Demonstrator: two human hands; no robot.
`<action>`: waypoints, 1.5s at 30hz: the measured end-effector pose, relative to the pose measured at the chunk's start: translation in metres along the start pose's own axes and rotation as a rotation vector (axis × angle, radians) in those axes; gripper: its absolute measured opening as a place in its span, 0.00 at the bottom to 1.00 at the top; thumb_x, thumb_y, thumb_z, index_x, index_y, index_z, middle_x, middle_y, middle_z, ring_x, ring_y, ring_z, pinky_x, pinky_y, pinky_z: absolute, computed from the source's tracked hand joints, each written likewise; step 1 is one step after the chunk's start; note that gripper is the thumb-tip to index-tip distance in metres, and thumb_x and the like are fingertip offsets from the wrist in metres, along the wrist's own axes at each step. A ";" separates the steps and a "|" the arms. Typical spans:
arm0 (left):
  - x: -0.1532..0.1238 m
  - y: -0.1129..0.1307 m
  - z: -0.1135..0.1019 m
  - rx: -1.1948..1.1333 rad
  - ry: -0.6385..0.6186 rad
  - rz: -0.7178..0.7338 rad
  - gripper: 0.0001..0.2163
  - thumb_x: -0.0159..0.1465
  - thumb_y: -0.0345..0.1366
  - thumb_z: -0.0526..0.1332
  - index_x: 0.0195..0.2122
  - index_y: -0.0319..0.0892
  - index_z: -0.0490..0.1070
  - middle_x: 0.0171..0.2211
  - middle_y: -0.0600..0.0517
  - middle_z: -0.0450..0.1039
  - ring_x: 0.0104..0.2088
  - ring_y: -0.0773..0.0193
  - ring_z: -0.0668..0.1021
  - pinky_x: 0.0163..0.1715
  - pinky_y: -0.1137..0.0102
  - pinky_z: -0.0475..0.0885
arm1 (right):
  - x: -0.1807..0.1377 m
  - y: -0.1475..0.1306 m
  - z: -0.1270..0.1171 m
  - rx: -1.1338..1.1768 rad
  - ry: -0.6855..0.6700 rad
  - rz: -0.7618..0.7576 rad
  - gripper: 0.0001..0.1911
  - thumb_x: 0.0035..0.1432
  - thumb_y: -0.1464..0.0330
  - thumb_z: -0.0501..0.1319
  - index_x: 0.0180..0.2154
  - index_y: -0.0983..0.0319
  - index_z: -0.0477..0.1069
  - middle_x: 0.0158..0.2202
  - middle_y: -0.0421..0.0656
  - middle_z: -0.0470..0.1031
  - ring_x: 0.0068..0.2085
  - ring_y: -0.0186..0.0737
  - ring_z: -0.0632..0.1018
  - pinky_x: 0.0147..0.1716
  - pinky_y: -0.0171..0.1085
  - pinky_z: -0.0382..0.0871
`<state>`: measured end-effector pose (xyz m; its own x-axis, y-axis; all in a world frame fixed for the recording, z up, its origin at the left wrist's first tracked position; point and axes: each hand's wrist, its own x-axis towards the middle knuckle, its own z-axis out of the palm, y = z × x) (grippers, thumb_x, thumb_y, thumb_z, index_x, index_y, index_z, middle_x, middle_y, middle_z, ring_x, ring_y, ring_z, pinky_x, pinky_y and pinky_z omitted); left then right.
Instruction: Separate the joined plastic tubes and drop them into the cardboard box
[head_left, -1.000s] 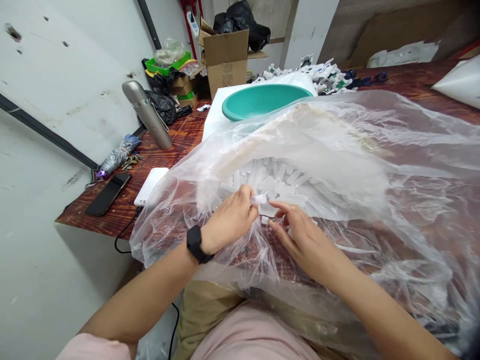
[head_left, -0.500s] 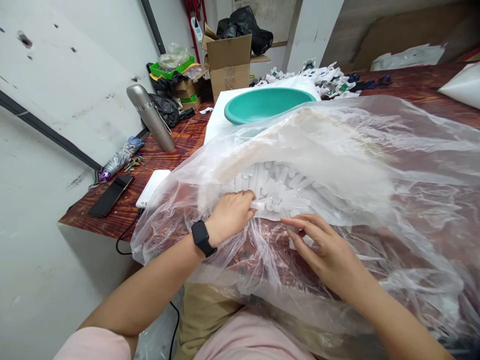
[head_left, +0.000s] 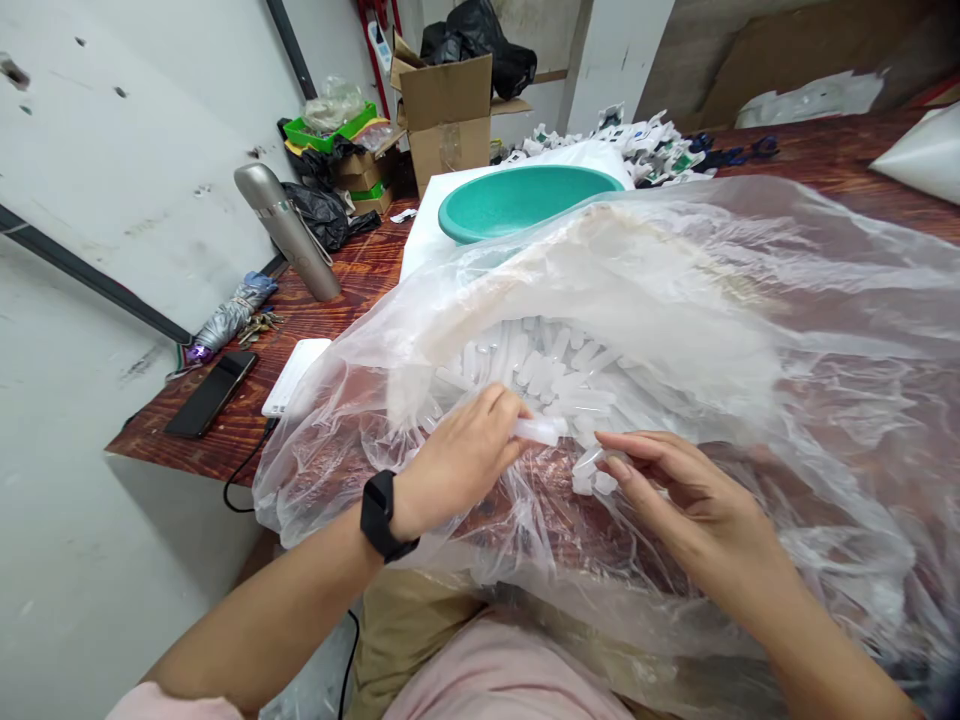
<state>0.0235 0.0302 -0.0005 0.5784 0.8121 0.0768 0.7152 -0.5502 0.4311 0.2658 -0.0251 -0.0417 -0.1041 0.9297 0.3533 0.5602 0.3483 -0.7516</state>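
My left hand, with a black band on its wrist, is closed around a translucent white plastic tube that points right. My right hand pinches a small clear piece between thumb and forefinger; its kind is hard to make out. Just under those fingertips lie a few small white pieces, possibly caps. Behind both hands, many similar tubes are heaped inside the mouth of a large clear plastic bag spread over the table.
A green basin stands beyond the bag on a white surface. To the left are a steel flask, a phone, a white power bank with a cable and a folded umbrella. A cardboard box and white scraps sit behind.
My left hand has come nearer with a tube now showing out of the heap. My right hand has shifted right and now has a small clear piece at its fingertips. The view has tilted slightly.
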 end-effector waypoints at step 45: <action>-0.068 0.037 0.011 -0.409 -0.047 0.153 0.10 0.73 0.29 0.56 0.55 0.40 0.67 0.52 0.48 0.79 0.52 0.61 0.80 0.54 0.68 0.73 | -0.017 -0.047 -0.022 -0.429 -0.264 -0.557 0.15 0.76 0.60 0.50 0.46 0.60 0.72 0.39 0.43 0.81 0.38 0.42 0.81 0.42 0.41 0.70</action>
<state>0.0150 -0.0480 0.0001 0.6895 0.7124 0.1306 0.4111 -0.5333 0.7393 0.2598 -0.0601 -0.0004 -0.6291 0.6460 0.4322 0.6327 0.7487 -0.1981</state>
